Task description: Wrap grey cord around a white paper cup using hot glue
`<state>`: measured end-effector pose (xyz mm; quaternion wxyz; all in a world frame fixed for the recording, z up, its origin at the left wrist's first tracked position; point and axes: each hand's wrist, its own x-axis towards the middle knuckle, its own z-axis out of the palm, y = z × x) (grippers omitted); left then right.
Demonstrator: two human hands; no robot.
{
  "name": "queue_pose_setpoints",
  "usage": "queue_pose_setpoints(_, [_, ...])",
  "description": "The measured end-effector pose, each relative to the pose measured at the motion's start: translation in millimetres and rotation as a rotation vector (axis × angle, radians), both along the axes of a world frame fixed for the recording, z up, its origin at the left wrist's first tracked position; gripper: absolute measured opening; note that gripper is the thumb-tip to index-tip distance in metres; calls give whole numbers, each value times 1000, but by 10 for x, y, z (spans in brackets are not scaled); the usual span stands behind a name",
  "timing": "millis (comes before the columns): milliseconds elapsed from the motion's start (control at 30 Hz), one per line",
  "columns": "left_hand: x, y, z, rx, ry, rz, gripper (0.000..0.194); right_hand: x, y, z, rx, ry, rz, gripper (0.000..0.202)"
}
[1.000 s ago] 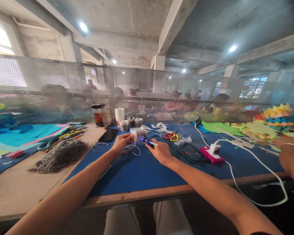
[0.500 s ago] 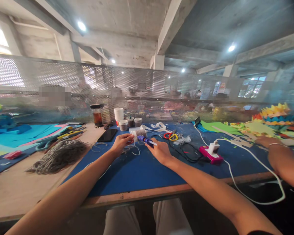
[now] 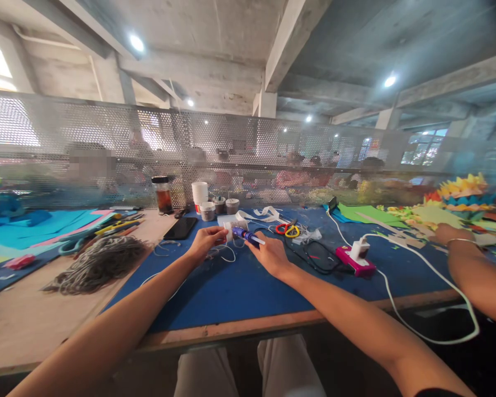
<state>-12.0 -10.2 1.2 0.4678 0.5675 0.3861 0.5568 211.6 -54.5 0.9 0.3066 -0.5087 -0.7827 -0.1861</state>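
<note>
My left hand (image 3: 204, 243) is closed in a pinch above the blue mat (image 3: 231, 292). What its fingertips hold is too small to make out. My right hand (image 3: 270, 253) grips a slim blue-purple tool (image 3: 247, 236) with a pale strip at its near end. The tool's far end points toward my left fingertips, with a small gap between. Just behind both hands lies a whitish roll or spool (image 3: 231, 221), partly hidden. A thin white cord (image 3: 230, 255) loops on the mat under my left hand.
Behind stand paper cups (image 3: 199, 193) and a jar (image 3: 163, 196). A phone (image 3: 181, 227) and grey cord bundle (image 3: 101, 259) lie left. Right are scissors (image 3: 288, 229), a magenta power strip (image 3: 355, 261) with a white cable, and another person's arm (image 3: 471, 270). A perforated screen (image 3: 240, 149) closes the back.
My hands hold almost the same pose; the left has barely shifted. The other person's arm at the right has moved slightly left.
</note>
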Motion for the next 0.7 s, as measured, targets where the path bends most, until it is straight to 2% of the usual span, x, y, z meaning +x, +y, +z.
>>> queue_pose_setpoints(500, [20,-11,-16,14,92,-22,36,16,18,23,-6,19,-19,34])
queue_pose_setpoints(700, [9,3,-26,16,64,-21,34,8,12,26,-19,20,-9,34])
